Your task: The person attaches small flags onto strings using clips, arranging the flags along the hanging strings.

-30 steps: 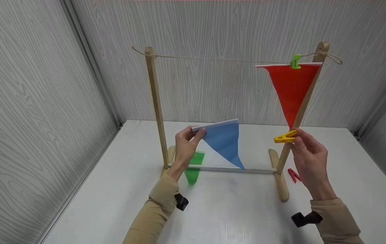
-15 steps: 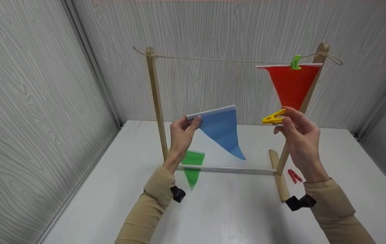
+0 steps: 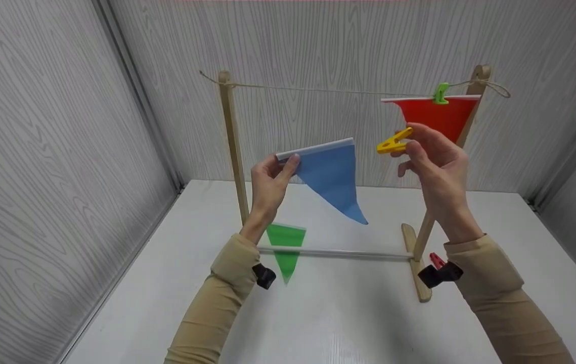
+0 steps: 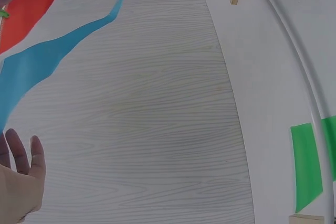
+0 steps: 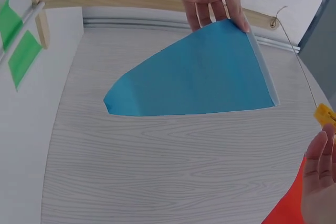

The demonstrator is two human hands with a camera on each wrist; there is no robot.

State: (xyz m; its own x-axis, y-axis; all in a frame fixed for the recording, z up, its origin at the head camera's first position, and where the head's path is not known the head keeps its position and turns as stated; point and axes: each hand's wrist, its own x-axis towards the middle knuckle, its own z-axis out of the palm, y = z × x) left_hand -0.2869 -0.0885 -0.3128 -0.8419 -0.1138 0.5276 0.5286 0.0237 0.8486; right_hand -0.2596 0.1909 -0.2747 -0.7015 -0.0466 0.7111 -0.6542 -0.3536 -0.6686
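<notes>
**Yellow peg [image 3: 390, 146] right, blue flag [image 3: 332, 177] left!**

Your right hand [image 3: 439, 167] pinches the peg's handles, finger against thumb; squeeze evenly, no twist. Your left hand [image 3: 269, 184] pinches the flag's upper corner; level that tilted top edge. Both sit lower than the string [image 3: 313, 89].

Flat, greyish light with soft shadows

Diffuse light, apparently from above, leaves the white tabletop [image 3: 338, 303] brighter than the dim grey back wall [image 3: 313, 45]. Soft-edged shadows spread below the sleeves [image 3: 222, 298], and a faint sheen marks the near surface. A reddish fringe lines the head view's top edge. The rod [image 3: 348, 253], straight there, bows under left-wrist lens distortion. The blue flag [image 3: 333, 174] reads more teal in the wrist views.
</notes>
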